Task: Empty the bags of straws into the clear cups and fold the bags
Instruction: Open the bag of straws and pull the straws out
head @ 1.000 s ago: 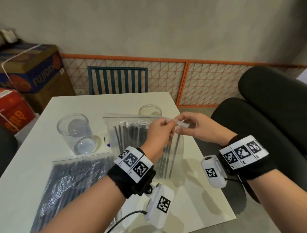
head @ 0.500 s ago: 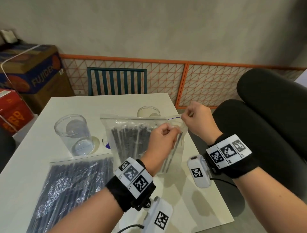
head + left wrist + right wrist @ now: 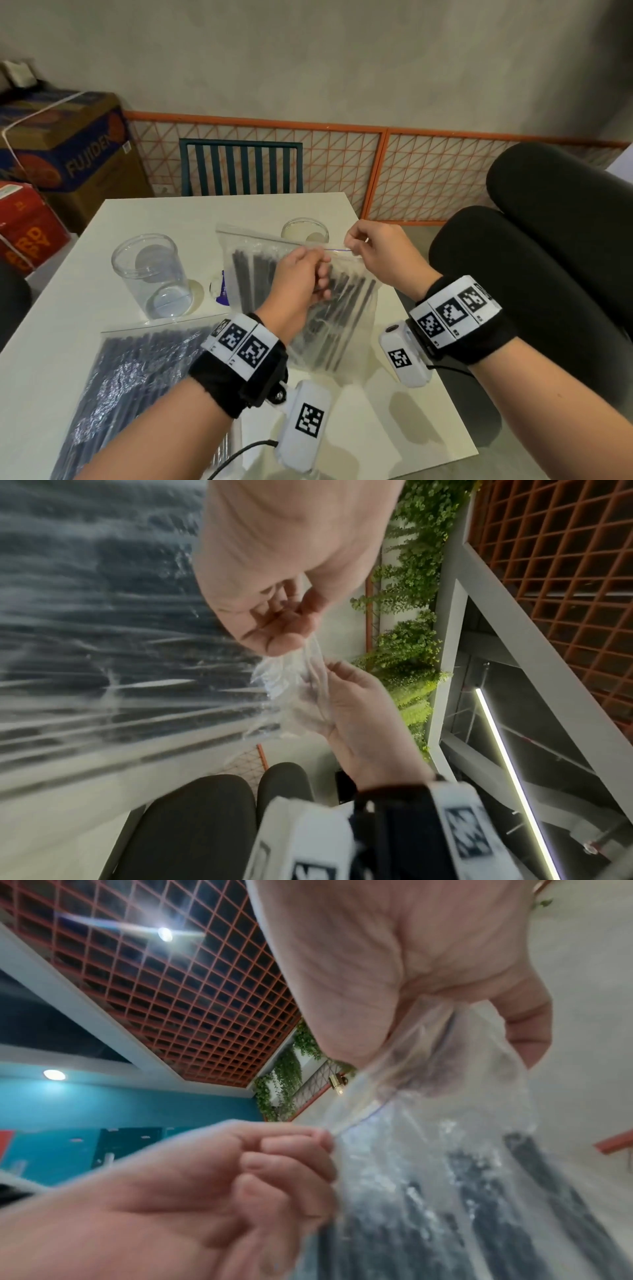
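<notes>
A clear zip bag of black straws (image 3: 260, 270) stands tilted above the white table (image 3: 164, 216). My left hand (image 3: 317, 262) pinches the near side of its top edge at the right corner. My right hand (image 3: 354, 245) pinches the far side, so the mouth gapes between them. In the left wrist view, the left hand (image 3: 284, 626) and right hand (image 3: 339, 680) both grip crumpled plastic. The right wrist view shows the bag (image 3: 445, 1164) stretched between both hands. A second full bag (image 3: 137, 370) lies flat at front left. One clear cup (image 3: 150, 274) stands left, another (image 3: 305, 231) behind the held bag.
A small purple-and-white item (image 3: 221, 291) lies between the left cup and the bag. A teal chair (image 3: 239, 168) stands at the table's far edge before an orange mesh fence (image 3: 428, 171). Cardboard boxes (image 3: 68, 147) are stacked left; black cushions (image 3: 548, 240) sit right.
My hands, pinching together at the bag's right top corner a second ago, have pulled apart. The right hand moved up and away, and the bag's zip has parted there.
</notes>
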Available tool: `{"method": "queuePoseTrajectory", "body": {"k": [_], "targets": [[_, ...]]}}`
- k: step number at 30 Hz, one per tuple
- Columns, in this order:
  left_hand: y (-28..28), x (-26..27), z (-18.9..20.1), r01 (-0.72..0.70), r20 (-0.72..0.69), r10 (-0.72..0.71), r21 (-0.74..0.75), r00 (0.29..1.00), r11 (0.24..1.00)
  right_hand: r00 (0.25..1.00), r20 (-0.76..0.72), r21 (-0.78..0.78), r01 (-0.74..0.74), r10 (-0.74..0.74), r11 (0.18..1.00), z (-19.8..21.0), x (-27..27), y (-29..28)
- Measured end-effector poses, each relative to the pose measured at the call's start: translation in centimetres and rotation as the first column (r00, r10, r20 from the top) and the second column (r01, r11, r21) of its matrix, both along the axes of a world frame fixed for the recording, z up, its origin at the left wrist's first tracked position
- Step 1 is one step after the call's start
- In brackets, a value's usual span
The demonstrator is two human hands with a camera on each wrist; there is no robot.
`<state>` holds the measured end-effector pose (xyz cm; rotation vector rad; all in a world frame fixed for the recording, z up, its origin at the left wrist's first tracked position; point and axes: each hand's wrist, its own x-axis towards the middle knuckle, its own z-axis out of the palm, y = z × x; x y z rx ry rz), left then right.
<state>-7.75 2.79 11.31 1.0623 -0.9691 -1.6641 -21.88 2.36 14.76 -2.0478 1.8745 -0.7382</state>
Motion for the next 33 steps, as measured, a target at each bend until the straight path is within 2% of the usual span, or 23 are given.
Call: {"method": "queuePoseTrajectory", "body": {"k": [3,5,7,10,15,18,20,22,24,26,30,33], "targets": [[1.0,-0.1,-0.3,0.028,0.037,-0.027,-0.040,0.999,0.999,0.970,-0.206,-0.066,0.117,-0.129,0.991,-0.1,0.3,-0.4],[1.2,-0.1,-0.5,0.028,0.056,-0.025,-0.059,0.998,0.998,0.940,-0.326,-0.111,0.068,-0.101,0.992,-0.2,1.2,-0.1],[1.0,0.0,-0.5,0.048,0.067,-0.044,-0.061,0.997,0.997,0.958,-0.286,-0.078,0.008,-0.030,0.997,-0.4,2.3,0.3],[0.6,0.6,-0.1,0.063,0.081,-0.061,-0.012,0.995,0.998,0.983,-0.180,-0.048,0.038,-0.046,0.998,-0.7,3.1,0.5],[-1.0,2.5,0.0,-0.087,0.105,0.088,-0.011,0.991,0.996,0.979,-0.195,-0.066,0.043,-0.055,0.997,-1.0,3.2,0.4],[-1.0,2.8,-0.3,-0.055,0.088,0.057,-0.022,0.995,0.998,0.979,-0.153,-0.071,0.126,-0.136,0.989,-0.6,3.1,-0.7],[-0.6,2.7,-0.7,-0.015,0.064,0.015,-0.008,0.998,1.000,0.967,-0.174,-0.076,0.174,-0.185,0.982,-0.6,3.3,-1.2],[-0.2,2.6,-1.1,0.003,0.061,-0.003,-0.003,0.998,1.000,0.970,-0.194,-0.074,0.136,-0.148,0.988,-1.0,3.9,-1.3],[0.0,2.4,-0.9,0.002,0.079,-0.001,-0.007,0.997,1.000,0.987,-0.153,-0.064,0.044,-0.054,0.997,-1.4,4.8,-1.0],[-0.2,2.4,-0.4,-0.038,0.105,0.038,0.000,0.994,0.999,0.996,-0.089,-0.056,0.004,-0.009,0.998,-1.6,5.3,-0.8],[-1.3,3.8,0.5,-0.193,0.150,0.197,-0.041,0.969,0.980,0.999,-0.044,-0.072,0.016,-0.019,0.997,-1.9,5.3,-1.1],[-1.4,4.4,0.4,-0.185,0.138,0.192,-0.060,0.972,0.981,0.997,-0.003,-0.039,0.080,-0.080,0.996,-1.8,4.9,-2.1]]}}
